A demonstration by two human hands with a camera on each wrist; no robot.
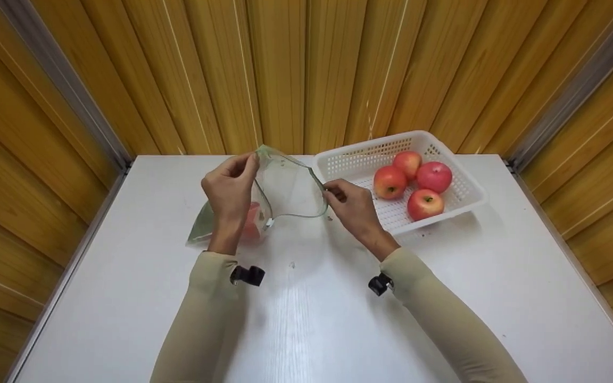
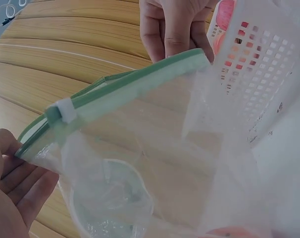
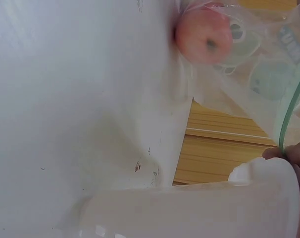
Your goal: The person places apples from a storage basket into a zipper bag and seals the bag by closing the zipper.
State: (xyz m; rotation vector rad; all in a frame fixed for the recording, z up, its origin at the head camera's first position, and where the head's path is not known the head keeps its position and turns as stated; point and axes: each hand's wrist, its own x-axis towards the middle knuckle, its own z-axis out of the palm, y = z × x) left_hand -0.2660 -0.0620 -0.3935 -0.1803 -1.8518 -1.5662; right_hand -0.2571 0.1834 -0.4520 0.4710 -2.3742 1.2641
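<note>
Our sleeves (image 1: 445,314) are showing low; mid-frame, our left hand (image 1: 229,186) and right hand (image 1: 354,206) are pinching the bag (image 1: 291,186), its mouth best spread evenly.

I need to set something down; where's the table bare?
Free table: left of the zip bag and left sleeve; between the sleeves; right of the right sleeve, nearer than the white basket. Crowded: far side, from bag past left hand and right hand to basket.

The transparent, green-edged slider-zip bag (image 2: 155,134) is left of centre, mouth raised and open, white slider (image 1: 269,223) near-left; one red apple (image 3: 202,37) lies inside.
</note>
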